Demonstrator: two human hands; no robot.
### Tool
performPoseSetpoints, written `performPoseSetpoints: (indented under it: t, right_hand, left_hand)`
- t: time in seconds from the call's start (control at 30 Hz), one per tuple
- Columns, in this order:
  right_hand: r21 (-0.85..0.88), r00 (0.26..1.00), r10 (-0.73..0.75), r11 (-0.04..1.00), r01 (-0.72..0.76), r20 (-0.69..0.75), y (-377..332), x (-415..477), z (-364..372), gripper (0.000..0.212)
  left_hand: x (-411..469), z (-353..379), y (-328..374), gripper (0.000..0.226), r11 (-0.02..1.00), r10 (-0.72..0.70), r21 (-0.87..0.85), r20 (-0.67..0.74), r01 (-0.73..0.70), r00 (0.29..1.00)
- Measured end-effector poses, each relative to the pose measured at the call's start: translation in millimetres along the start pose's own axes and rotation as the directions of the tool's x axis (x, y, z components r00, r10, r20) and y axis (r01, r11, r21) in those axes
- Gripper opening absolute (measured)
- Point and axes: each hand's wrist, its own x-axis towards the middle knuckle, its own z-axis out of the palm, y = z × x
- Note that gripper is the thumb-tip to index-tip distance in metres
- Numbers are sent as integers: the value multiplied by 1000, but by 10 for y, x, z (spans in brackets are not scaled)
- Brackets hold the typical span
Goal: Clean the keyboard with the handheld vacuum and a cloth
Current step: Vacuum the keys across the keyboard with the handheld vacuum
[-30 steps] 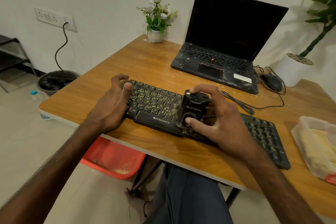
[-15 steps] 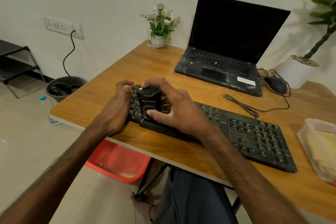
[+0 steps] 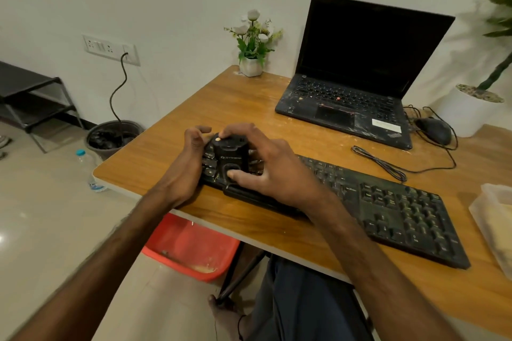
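A long black keyboard (image 3: 388, 207) lies slanted on the wooden table (image 3: 249, 108). A small black handheld vacuum (image 3: 228, 156) stands on the keyboard's left end. My right hand (image 3: 266, 166) grips the vacuum, fingers over its top and thumb on its front. My left hand (image 3: 187, 163) holds the keyboard's left edge, its fingers curled over the end keys. A clear plastic tub (image 3: 496, 224) at the right edge holds something pale yellow that may be the cloth.
An open black laptop (image 3: 357, 77) sits at the back with a black mouse (image 3: 433, 130) and cables beside it. A small flower pot (image 3: 252, 63) stands at the back corner. A red basin (image 3: 191, 246) sits under the table.
My right hand slid the vacuum from the keyboard's middle to its left end, next to my left hand. My left hand stayed on the keyboard's edge.
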Motion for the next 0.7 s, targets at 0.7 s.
performPoseSetpoints:
  t: [0.7]
  right_hand:
    - [39,1000,7,999,-7,6,-40,2,4,59]
  left_hand:
    - [-24,25,24,101,992,34,123,20,-36,999]
